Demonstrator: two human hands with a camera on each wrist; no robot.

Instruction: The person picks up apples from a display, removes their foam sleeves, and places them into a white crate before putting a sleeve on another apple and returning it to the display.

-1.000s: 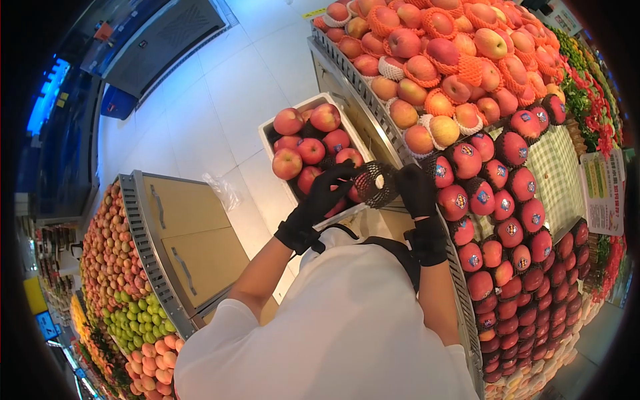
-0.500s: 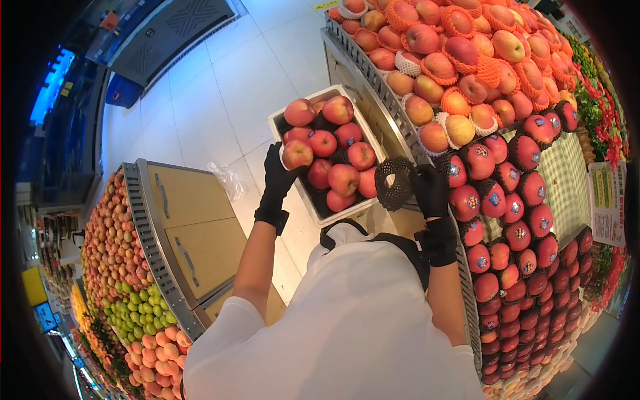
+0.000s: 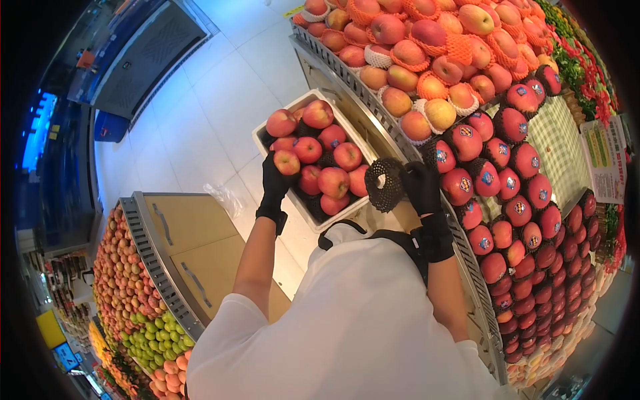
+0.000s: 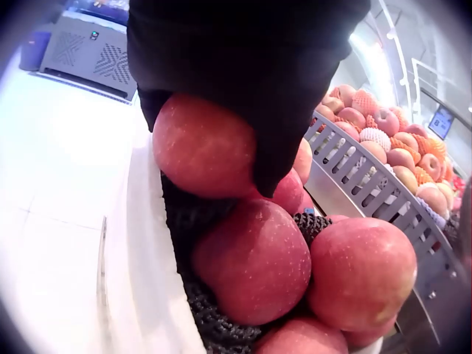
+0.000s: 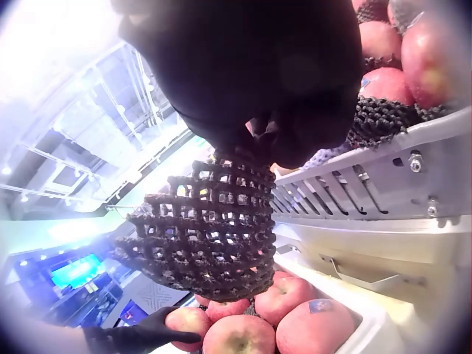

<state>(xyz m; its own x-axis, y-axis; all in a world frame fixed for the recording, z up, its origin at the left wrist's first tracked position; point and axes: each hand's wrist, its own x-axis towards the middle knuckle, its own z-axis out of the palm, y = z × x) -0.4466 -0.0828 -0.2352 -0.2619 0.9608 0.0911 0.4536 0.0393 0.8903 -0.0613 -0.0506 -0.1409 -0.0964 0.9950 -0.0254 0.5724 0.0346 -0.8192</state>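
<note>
A white foam box (image 3: 304, 214) full of red apples stands between the person and the aisle. The black-gloved left hand (image 3: 275, 180) grips an apple (image 3: 287, 162) at the box's left edge; the left wrist view shows that apple (image 4: 203, 146) under the dark glove (image 4: 236, 66). In the gloved right hand (image 3: 421, 189) a black foam net (image 3: 385, 185) is pinched by its edge. It hangs open and empty above the right side of the box, as the right wrist view shows the net (image 5: 210, 228) below the hand (image 5: 265, 81).
To the right, a slatted display stand (image 3: 377, 112) bears apples in orange and white nets, with red stickered apples (image 3: 457, 187) in black nets beside them. A cabinet (image 3: 193, 233) with fruit stands at left. A plastic bag (image 3: 227, 199) lies on the floor.
The left hand has moved from beside the net to the box's left edge and taken hold of an apple. The right hand still holds the net, which has turned slightly.
</note>
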